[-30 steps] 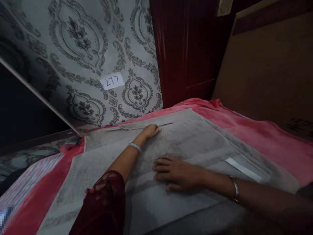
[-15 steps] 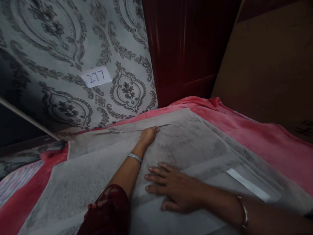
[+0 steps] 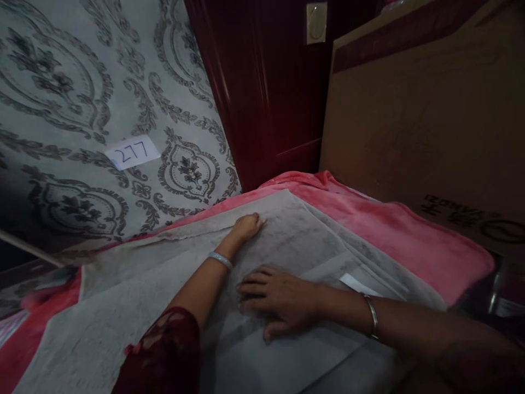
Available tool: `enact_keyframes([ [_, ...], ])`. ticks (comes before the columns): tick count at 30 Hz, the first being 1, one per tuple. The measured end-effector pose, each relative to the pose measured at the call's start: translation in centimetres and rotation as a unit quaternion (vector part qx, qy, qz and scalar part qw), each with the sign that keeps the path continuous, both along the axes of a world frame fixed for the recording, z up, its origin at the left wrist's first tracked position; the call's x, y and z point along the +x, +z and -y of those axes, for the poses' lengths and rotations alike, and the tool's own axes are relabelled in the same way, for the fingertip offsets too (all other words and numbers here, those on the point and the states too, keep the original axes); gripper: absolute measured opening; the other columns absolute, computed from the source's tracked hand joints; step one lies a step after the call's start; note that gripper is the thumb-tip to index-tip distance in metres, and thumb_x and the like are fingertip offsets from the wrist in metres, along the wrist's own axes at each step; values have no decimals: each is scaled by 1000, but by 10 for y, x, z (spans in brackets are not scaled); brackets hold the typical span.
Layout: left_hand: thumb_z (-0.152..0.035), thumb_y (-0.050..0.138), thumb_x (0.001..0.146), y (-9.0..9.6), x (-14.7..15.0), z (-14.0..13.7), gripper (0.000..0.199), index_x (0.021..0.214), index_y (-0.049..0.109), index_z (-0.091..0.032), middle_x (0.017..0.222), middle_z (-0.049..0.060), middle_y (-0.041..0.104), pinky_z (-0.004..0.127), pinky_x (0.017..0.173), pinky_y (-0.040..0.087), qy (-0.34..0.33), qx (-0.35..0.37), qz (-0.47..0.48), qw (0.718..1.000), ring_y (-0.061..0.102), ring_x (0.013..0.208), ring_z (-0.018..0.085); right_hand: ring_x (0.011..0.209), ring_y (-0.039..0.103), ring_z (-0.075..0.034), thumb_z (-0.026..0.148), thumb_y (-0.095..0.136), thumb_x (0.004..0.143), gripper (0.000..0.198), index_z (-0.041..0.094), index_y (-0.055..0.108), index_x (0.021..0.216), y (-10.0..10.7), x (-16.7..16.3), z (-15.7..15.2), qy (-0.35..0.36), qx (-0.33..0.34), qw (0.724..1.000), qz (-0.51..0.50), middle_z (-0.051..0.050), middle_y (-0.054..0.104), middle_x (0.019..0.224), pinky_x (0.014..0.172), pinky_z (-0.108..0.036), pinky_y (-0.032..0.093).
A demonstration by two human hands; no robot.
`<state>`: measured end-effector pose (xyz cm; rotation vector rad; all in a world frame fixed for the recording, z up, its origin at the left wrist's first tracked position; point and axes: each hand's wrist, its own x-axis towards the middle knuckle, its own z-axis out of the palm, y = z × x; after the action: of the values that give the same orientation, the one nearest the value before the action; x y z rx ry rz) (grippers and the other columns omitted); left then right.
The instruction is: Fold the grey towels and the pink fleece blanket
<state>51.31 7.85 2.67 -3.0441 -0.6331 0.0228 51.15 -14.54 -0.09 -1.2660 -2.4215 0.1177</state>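
A large grey fabric piece (image 3: 283, 235), fuzzy in places and folded in layers, lies spread out in front of me. My left hand (image 3: 248, 225) reaches to its far part, beside a long folded edge. The fingers there are curled together against the fabric and seem to pinch it; the fingertips are partly hidden. Nearer to me, my right hand (image 3: 279, 298) rests palm down on the fabric, fingers outstretched and thumb apart. A pale strip (image 3: 361, 284) shows on the fabric behind my right forearm.
A pink-red blanket (image 3: 365, 219) lies under the fabric. Behind it are a patterned wall (image 3: 184, 169) with a paper marked 277 (image 3: 133, 152) and a dark red panel (image 3: 262, 98). A big cardboard box (image 3: 410, 120) stands at the right.
The view has turned right, showing more of the box. The dark slit beside my left fingertips no longer shows. My right hand stays spread on the fabric.
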Motion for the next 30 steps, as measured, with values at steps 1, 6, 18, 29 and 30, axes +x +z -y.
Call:
enact_keyframes([
  [1, -50, 34, 103, 0, 12, 6, 47, 120, 63, -15, 117, 16, 72, 31, 88, 47, -6, -2, 2, 1000, 68, 111, 25, 140, 39, -28, 49, 60, 95, 58, 19, 53, 144, -2, 4, -2, 7, 11, 1000, 14, -12, 50, 150, 115, -46, 27],
  [6, -49, 41, 102, -15, 58, 18, 43, 120, 62, -16, 118, 17, 72, 33, 91, 46, -25, -5, 18, 1000, 67, 113, 27, 136, 41, -27, 55, 61, 93, 61, 20, 54, 142, -18, 12, -10, 4, 48, 998, 33, -10, 54, 145, 112, -45, 30],
  [18, -43, 38, 104, -36, 66, 8, 35, 115, 63, -21, 110, 12, 75, 32, 87, 46, -24, -21, 66, 997, 69, 108, 25, 139, 37, -24, 51, 65, 91, 58, 22, 55, 140, -17, 14, -7, 5, 40, 999, 0, -9, 51, 147, 118, -43, 24],
  [29, -44, 44, 102, -16, 11, -19, 34, 118, 61, -19, 118, 12, 72, 30, 91, 47, -31, -34, 17, 999, 67, 111, 24, 130, 43, -28, 59, 55, 92, 57, 19, 57, 133, -28, 14, -9, -45, 38, 994, -91, -14, 54, 139, 111, -48, 31],
  [30, -44, 44, 101, -14, -6, -24, 35, 117, 62, -18, 117, 13, 72, 31, 91, 47, -14, -29, 12, 999, 67, 110, 24, 131, 43, -28, 59, 55, 93, 57, 19, 58, 133, -28, 14, -8, -44, 37, 994, -93, -14, 54, 140, 112, -49, 31],
])
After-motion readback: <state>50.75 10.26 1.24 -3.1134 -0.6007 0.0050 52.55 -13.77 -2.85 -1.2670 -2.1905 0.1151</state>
